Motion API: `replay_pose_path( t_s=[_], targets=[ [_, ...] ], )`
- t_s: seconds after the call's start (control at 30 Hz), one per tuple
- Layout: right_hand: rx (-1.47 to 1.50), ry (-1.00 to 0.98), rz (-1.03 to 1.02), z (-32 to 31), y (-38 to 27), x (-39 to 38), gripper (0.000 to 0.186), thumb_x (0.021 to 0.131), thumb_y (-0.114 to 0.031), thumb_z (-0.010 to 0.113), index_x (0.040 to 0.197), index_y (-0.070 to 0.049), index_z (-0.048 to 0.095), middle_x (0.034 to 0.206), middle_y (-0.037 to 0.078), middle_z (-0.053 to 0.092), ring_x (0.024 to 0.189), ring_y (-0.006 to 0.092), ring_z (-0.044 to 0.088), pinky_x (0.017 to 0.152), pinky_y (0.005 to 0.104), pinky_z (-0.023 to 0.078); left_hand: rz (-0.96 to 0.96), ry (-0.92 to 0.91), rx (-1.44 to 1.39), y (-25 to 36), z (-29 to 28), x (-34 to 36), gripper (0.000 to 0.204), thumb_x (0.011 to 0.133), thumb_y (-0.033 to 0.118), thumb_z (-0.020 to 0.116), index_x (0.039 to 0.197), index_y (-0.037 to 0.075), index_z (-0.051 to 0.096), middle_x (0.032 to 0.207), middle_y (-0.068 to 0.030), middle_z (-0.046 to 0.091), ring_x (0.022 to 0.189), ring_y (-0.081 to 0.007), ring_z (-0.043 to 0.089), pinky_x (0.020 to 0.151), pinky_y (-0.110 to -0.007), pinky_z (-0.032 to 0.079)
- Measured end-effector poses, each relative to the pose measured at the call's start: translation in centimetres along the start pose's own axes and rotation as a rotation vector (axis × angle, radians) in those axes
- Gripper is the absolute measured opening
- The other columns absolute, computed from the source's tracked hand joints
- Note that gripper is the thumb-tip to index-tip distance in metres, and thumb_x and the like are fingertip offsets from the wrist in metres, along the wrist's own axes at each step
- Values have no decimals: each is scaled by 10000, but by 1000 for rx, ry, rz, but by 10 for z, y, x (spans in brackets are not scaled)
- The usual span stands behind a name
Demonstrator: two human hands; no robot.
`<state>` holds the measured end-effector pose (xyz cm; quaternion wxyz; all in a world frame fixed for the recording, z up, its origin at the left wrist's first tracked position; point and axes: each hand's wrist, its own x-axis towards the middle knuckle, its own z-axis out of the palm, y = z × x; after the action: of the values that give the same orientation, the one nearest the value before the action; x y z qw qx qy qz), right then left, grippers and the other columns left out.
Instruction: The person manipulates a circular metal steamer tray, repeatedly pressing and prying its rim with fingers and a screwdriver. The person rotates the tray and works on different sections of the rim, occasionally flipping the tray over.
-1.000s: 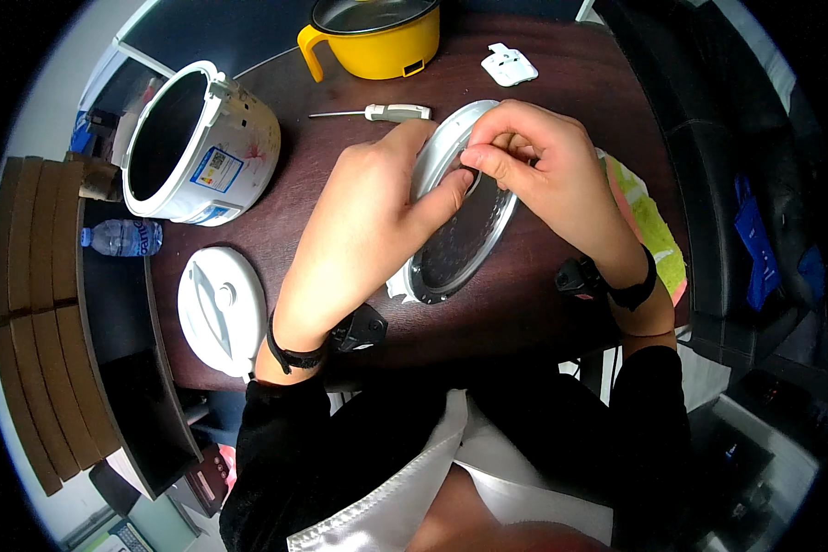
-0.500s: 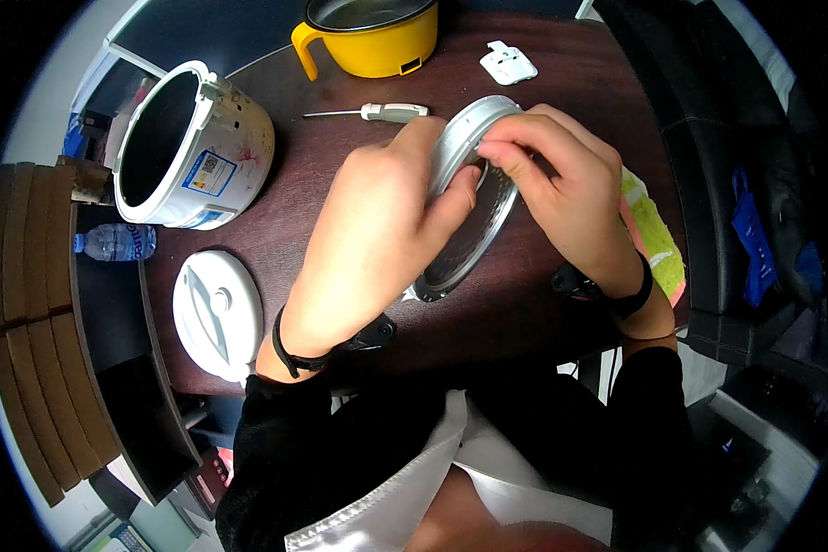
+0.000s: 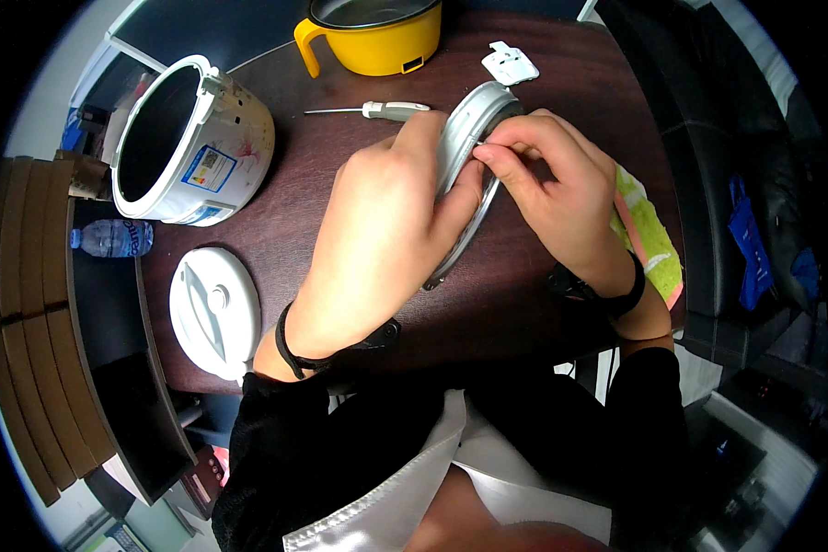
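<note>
My left hand (image 3: 386, 221) grips a round silver metal lid (image 3: 462, 129) tilted nearly edge-on above the dark wooden table (image 3: 331, 129), with the thumb along its near face. My right hand (image 3: 547, 193) is closed in a pinch at the lid's upper rim, thumb and forefinger on a small light piece that I cannot make out clearly. A screwdriver (image 3: 391, 110) lies just beyond my left hand. A small white plastic part (image 3: 511, 64) rests behind the lid. A white plastic cover (image 3: 202, 313) lies to the left of my left forearm.
A white rice cooker body (image 3: 221, 170) stands at back left and a yellow pot (image 3: 382, 51) at the back. A green-and-pink cloth (image 3: 658, 258) lies right. Cardboard (image 3: 32, 386) and a water bottle (image 3: 110, 237) are at the left, a black leather seat (image 3: 713, 156) at the right.
The lid has risen a little and turned more edge-on, so less of its dark inner face shows. Both hands moved slightly with it, my right hand still pinching at the rim.
</note>
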<state>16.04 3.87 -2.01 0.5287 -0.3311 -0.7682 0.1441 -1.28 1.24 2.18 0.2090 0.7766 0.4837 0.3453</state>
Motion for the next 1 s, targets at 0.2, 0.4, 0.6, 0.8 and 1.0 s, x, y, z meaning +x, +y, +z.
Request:
replay_pose_path(
  t_s=[0.2, 0.4, 0.6, 0.8, 1.0],
  targets=[
    [-102, -5, -28, -3, -6, -1, 124, 841, -63, 728, 878, -16, 619, 763, 88, 615, 595, 221, 621, 518, 299, 482, 43, 28, 73, 3, 5, -3, 239, 871, 143, 680, 918, -34, 528, 716, -234, 621, 653, -410, 647, 545, -431, 509],
    [-162, -4, -25, -1, -9, -4, 113, 880, -93, 685, 890, -13, 606, 774, 111, 607, 615, 276, 630, 532, 331, 495, 96, 73, 91, 2, 11, -5, 229, 872, 133, 679, 904, -28, 519, 711, -223, 622, 636, -400, 648, 533, -426, 509],
    [-155, -64, -21, -7, -11, -2, 103, 886, -98, 666, 898, -19, 602, 807, 119, 618, 632, 283, 641, 546, 338, 506, 53, 30, 91, 3, 8, -4, 230, 875, 138, 675, 905, -31, 522, 708, -221, 622, 634, -393, 651, 536, -420, 517],
    [-169, -122, -34, -10, -13, 1, 69, 882, -80, 646, 887, -28, 601, 802, 125, 622, 645, 305, 642, 557, 359, 508, 78, 55, 134, 3, 10, -5, 227, 878, 141, 670, 916, -31, 526, 704, -214, 625, 625, -381, 654, 540, -419, 524],
    [-193, -138, -8, -10, -9, -1, 82, 883, -110, 644, 874, -41, 601, 743, 109, 609, 639, 299, 634, 546, 365, 492, 100, 45, 140, 5, 10, -5, 219, 881, 138, 666, 939, -26, 533, 718, -214, 633, 637, -384, 658, 544, -418, 528]
  ],
)
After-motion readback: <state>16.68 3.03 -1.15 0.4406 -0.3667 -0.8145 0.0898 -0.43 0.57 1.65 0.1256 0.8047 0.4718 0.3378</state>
